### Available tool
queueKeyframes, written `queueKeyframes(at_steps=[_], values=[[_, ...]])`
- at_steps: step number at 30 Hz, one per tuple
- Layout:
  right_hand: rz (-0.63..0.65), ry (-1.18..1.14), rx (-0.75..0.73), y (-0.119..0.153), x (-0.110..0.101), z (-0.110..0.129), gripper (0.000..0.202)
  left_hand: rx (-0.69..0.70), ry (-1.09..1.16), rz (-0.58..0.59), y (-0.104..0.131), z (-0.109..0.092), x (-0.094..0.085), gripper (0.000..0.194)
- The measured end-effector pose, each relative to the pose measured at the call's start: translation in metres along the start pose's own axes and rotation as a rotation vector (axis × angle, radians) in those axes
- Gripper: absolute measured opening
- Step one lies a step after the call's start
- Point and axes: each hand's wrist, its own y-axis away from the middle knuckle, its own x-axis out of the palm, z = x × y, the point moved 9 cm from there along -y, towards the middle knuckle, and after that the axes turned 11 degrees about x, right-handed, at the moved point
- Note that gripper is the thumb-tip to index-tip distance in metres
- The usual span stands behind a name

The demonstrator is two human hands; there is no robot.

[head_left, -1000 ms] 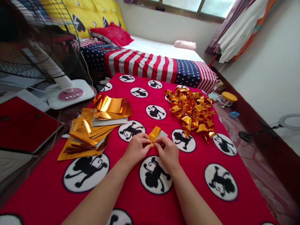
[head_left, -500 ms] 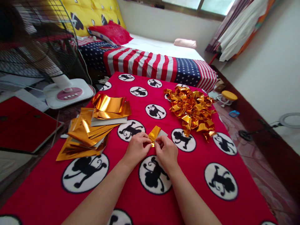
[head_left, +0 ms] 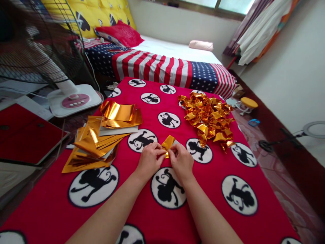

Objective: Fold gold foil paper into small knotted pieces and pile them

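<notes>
Between my hands, just above the red cloth [head_left: 203, 189], is a small piece of gold foil paper [head_left: 168, 142], partly folded, with a pale grey side showing at its right. My left hand [head_left: 151, 157] pinches its left side with thumb and fingers. On the other side, my right hand [head_left: 180, 160] pinches it too, and the fingertips of both hands nearly meet. The fingers hide the lower folds. To the left lies a loose stack of flat gold foil sheets [head_left: 93, 137]. A heap of folded gold foil pieces [head_left: 209, 117] sits at the right.
A fan on a white base [head_left: 76, 100] stands off the left edge, by a red board [head_left: 25, 135]. Behind the table is a bed [head_left: 162, 54] with a striped cover. A yellow stool [head_left: 248, 102] and a ring-light stand [head_left: 291, 137] are at the right.
My right fingertips have shifted slightly over the foil, covering more of its grey side. Both hands keep their pinch. The stack and heap look the same.
</notes>
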Motion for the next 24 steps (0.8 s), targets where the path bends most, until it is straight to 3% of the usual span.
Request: queueKeyframes(at_steps=[6,10,14,24], values=[[0.039,-0.095,0.11,-0.009,-0.002,-0.015,0.013,0.001,0.011,-0.012,0.0,0.002,0.001,0.014],[0.028,-0.083,0.038,0.006,-0.003,-0.008,0.021,0.0,0.006,-0.02,0.0,0.002,0.0,0.013],[0.008,-0.054,-0.001,0.015,-0.001,-0.001,0.014,0.002,0.008,-0.021,0.0,0.002,0.0,0.013],[-0.082,-0.201,0.008,0.008,-0.016,-0.015,0.016,0.006,0.042,-0.043,0.001,0.003,0.0,0.013]])
